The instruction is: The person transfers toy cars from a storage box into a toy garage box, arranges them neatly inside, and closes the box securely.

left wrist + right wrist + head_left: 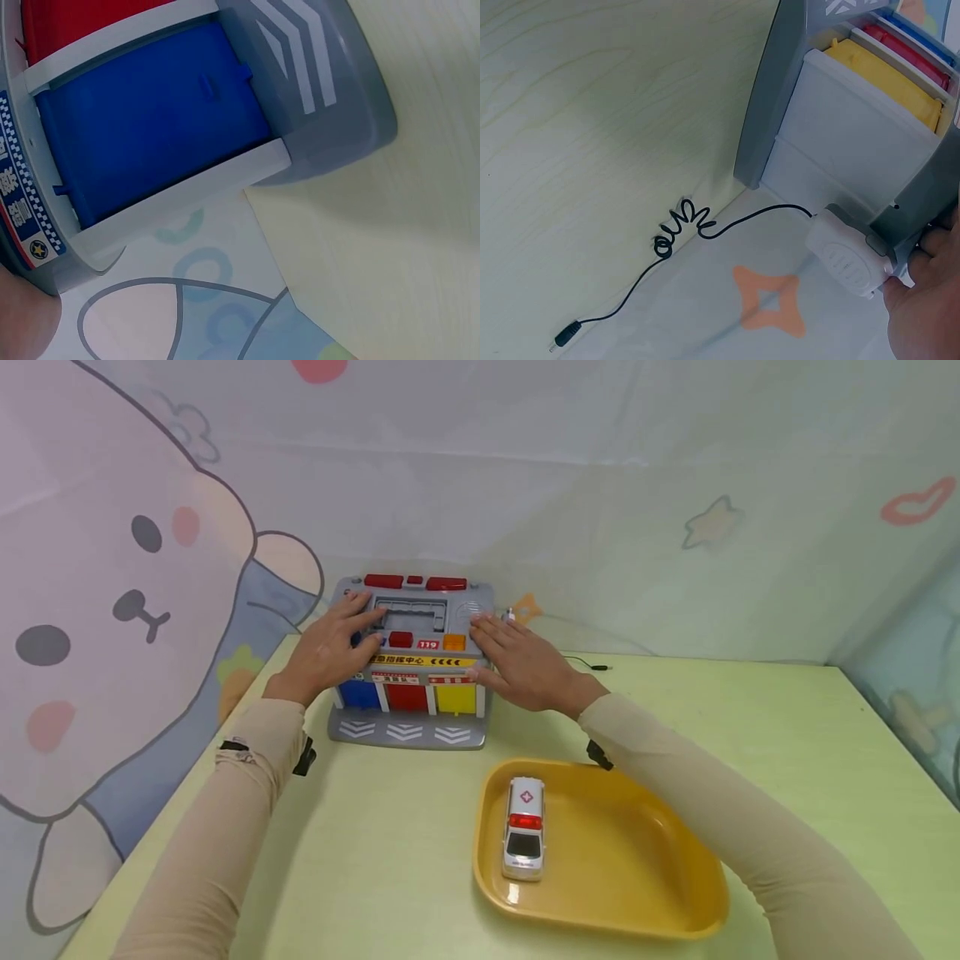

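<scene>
A grey toy emergency station [408, 735] with blue, red and yellow doors stands at the back of the table. My left hand [327, 645] rests on its top left, fingers extended over the roof; in the left wrist view only a bit of the hand [26, 319] shows beside the blue door [150, 124]. On the top right corner lies my right hand [528, 667], its fingers fairly straight. In the right wrist view, that hand is beside a white handset-like piece [847, 251] on the station's side, from which a coiled black cable [754, 214] runs.
Nearer on the table [367, 860], a yellow tray [607, 927] holds a white toy ambulance [523, 852] with a red light bar. My right forearm passes above the tray's right side. A printed cloth [600, 527] hangs behind the station. The cable's plug [568, 332] lies right of the station.
</scene>
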Available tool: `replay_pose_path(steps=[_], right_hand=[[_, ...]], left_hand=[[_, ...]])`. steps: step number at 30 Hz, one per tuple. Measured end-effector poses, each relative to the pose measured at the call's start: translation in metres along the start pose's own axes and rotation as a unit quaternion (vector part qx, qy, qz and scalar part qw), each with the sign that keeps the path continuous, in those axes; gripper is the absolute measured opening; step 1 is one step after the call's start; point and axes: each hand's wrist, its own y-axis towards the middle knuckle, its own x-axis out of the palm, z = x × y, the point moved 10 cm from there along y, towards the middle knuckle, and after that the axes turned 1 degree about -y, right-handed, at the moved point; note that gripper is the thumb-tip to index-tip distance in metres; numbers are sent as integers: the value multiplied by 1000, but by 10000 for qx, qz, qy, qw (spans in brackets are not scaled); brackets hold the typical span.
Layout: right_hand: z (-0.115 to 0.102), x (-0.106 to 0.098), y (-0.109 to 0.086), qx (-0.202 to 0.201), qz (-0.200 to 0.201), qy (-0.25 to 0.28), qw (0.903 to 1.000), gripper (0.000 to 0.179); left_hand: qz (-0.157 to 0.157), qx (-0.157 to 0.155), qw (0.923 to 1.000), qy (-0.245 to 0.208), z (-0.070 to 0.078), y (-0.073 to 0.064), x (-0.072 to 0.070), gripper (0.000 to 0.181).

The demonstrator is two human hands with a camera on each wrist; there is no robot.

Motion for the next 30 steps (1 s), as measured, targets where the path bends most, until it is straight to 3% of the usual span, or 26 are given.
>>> replay_pose_path(steps=[7,21,30], right_hand=[[3,2,0,55,-31,-54,10000,76],[3,-1,1,31,-93,112,9999,77],[1,-9,-3,-179,27,591,9981,72]], left_hand=[[41,-63,10000,-56,1,2,0,53],[72,-512,9983,-259,-5,2,2,54],[188,-400,9986,-296,-2,1,3,53]])
